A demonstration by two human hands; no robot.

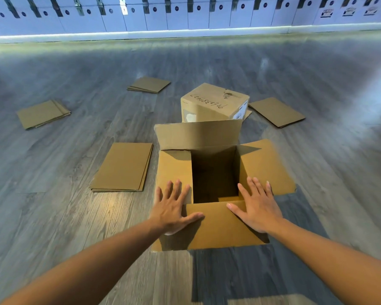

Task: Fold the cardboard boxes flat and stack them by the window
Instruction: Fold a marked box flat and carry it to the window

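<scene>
An open cardboard box (pixel 216 172) stands upright on the grey wood-look floor (pixel 53 216), its four top flaps spread. The far flap stands up; the side flaps lie outward, and the near flap tips toward the person.

The left hand (pixel 174 208) lies flat with fingers straight and spread, palm down over the corner where the box's left flap meets the near flap, thumb resting on the near flap. The right hand (pixel 257 208) lies the same way (fingers straight, fanned apart) on the corner where the right flap meets the near flap. Neither hand curls round anything.

Just beyond the open box sits a closed box (pixel 213 102) with handwriting on top and labels on its sides. Left of the open box, close beside it, lies a flattened stack (pixel 123 167). Further left lies another flat stack (pixel 43 114), and beyond it to the far left a third (pixel 149 84). Right of the closed box lies a fourth flat piece (pixel 276 112). Well beyond the open box, a row of white lockers (pixel 185 16) lines the wall.
</scene>
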